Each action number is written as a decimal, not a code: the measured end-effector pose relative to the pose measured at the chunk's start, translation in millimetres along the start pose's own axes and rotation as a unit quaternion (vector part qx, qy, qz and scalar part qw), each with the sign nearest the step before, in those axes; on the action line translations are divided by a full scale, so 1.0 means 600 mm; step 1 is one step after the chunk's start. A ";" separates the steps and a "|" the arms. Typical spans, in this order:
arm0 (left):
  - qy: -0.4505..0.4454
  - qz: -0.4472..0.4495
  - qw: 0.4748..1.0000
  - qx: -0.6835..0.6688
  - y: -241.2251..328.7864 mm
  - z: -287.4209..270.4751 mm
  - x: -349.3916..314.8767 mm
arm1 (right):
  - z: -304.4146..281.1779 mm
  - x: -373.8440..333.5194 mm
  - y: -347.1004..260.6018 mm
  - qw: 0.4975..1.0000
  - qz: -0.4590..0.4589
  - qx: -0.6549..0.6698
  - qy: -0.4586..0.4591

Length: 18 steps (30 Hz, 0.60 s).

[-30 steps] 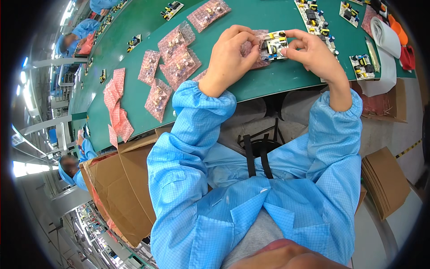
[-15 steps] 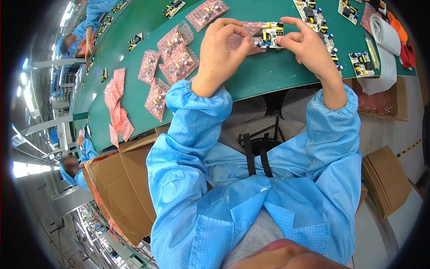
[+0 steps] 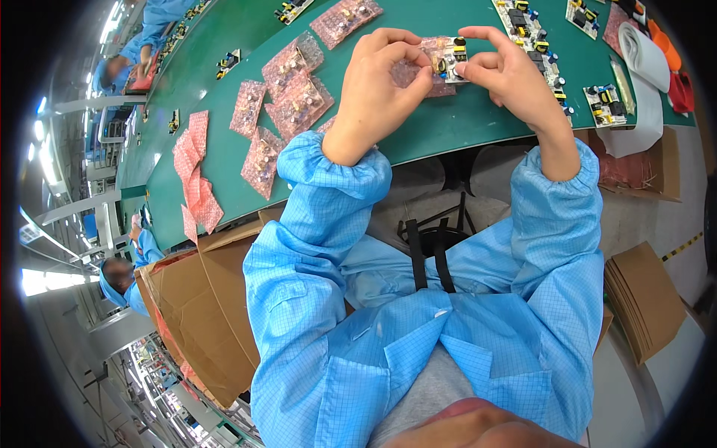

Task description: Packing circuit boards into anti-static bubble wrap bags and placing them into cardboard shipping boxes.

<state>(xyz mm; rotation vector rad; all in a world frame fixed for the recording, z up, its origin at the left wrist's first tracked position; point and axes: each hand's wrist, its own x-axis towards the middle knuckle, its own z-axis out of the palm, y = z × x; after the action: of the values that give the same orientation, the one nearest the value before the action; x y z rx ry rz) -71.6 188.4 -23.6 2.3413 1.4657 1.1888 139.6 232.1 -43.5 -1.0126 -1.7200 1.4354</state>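
My right hand point(image 3: 511, 82) pinches a small circuit board point(image 3: 452, 51) between thumb and fingers, its index finger stretched along the far edge. The board carries yellow, black and blue parts, and its left part is inside a pink bubble-wrap bag point(image 3: 442, 89). The fingers of my left hand point(image 3: 385, 86) are curled at the left side of that bag; its thumb and index finger close on it, though their exact contact is partly hidden. Bagged boards point(image 3: 299, 101) lie just left of my left hand, with another bagged board point(image 3: 345, 21) beyond it.
Flat pink bags point(image 3: 196, 172) lie at the left of the green table point(image 3: 418, 134). A row of bare boards point(image 3: 534, 45) stands right of my hands, a white foam roll point(image 3: 644, 60) farther right. Cardboard boxes point(image 3: 202, 321) flank me. Co-workers sit at the far left.
The board has slid further left into the pink bag, so less of it shows. My left hand has moved slightly right, and the bag with it.
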 end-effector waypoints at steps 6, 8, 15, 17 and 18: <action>-0.015 -0.021 1.000 0.002 0.004 0.000 0.000 | 0.016 -0.006 0.002 0.997 -0.024 -0.002 -0.075; -0.010 -0.021 1.000 0.000 0.008 0.003 -0.003 | 0.013 -0.002 0.002 0.997 -0.021 0.001 -0.068; 0.037 -0.008 0.998 0.059 0.000 0.006 0.000 | 0.034 0.003 0.002 0.997 -0.020 0.047 -0.065; 0.030 -0.004 0.997 0.071 -0.002 -0.002 -0.005 | 0.041 0.005 -0.004 0.997 -0.018 0.054 -0.051; 0.023 0.000 0.996 0.083 -0.001 -0.006 -0.007 | 0.044 0.006 -0.006 0.997 -0.016 0.061 -0.036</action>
<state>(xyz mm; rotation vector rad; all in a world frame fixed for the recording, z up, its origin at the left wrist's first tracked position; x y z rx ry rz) -75.4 184.2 -23.6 2.4329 1.6387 1.1701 114.5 222.9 -44.5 -0.8736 -1.6701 1.5522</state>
